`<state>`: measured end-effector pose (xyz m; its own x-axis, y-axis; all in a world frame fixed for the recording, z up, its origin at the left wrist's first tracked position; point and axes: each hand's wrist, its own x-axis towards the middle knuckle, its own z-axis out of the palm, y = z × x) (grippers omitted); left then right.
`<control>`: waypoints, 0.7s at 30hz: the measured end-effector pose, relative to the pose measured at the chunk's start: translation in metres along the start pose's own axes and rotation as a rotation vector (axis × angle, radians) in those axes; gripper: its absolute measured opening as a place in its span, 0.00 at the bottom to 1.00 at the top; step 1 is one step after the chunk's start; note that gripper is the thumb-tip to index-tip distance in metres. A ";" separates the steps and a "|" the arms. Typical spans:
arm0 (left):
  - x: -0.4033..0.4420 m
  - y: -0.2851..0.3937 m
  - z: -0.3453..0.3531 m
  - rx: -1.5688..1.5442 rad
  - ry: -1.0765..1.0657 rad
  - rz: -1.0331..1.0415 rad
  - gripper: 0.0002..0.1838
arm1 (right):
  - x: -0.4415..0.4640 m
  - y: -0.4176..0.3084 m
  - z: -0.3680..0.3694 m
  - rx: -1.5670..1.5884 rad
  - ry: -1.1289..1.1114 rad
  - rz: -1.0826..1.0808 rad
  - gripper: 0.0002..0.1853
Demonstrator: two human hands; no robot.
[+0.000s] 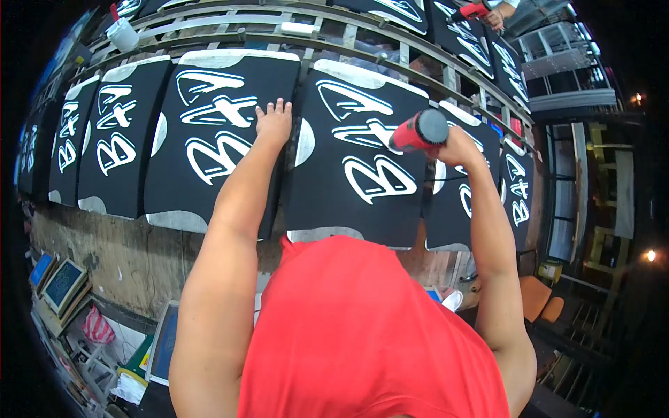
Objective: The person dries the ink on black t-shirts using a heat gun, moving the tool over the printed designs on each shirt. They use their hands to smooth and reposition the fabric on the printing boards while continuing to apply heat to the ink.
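My right hand [456,148] is wrapped round the handle of a red heat gun [416,132] with a dark round rear end. Its front end is hidden, and it is over the white lettering of a black printed fabric panel [320,184]. My left hand [274,122] lies flat with its fingers apart at the right edge of the neighbouring black panel [174,191], and nothing is in it. Both panels bear large white "BAY" letters and grey-white patches showing at their edges.
More printed panels [90,184] line the table on both sides. Wooden rails [341,43] run behind them. A white container [123,35] stands at the back left. Another person's hand [496,17] holds a red tool [471,11] at the back right. Framed screens [64,284] lean lower left.
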<state>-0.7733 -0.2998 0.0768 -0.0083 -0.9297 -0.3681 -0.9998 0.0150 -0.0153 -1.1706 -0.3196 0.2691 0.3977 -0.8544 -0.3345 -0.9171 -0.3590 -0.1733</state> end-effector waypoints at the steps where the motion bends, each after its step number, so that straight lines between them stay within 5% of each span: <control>1: -0.001 0.000 -0.001 0.010 -0.001 0.001 0.61 | -0.006 0.002 -0.002 -0.016 -0.015 0.053 0.21; 5: 0.003 -0.002 0.004 0.000 0.011 0.002 0.61 | -0.027 0.029 -0.008 0.189 0.025 0.028 0.22; 9: 0.002 -0.001 0.003 0.024 0.010 0.008 0.60 | -0.026 0.057 -0.006 0.000 -0.021 0.161 0.23; 11: 0.001 -0.002 0.004 0.038 0.007 0.007 0.30 | -0.027 0.054 -0.013 0.089 -0.040 0.197 0.22; 18: -0.001 -0.003 0.001 0.017 0.013 0.012 0.30 | -0.017 0.045 0.000 0.250 0.027 -0.047 0.21; 20: 0.000 -0.002 0.000 0.012 -0.005 0.005 0.61 | -0.007 0.043 0.007 0.172 0.021 -0.052 0.21; 21: 0.000 -0.001 0.000 0.011 -0.006 0.003 0.61 | -0.002 0.040 0.008 0.093 0.014 -0.055 0.21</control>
<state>-0.7721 -0.3000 0.0768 -0.0113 -0.9274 -0.3739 -0.9995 0.0219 -0.0242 -1.2079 -0.3288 0.2554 0.4464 -0.8395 -0.3097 -0.8870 -0.3696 -0.2767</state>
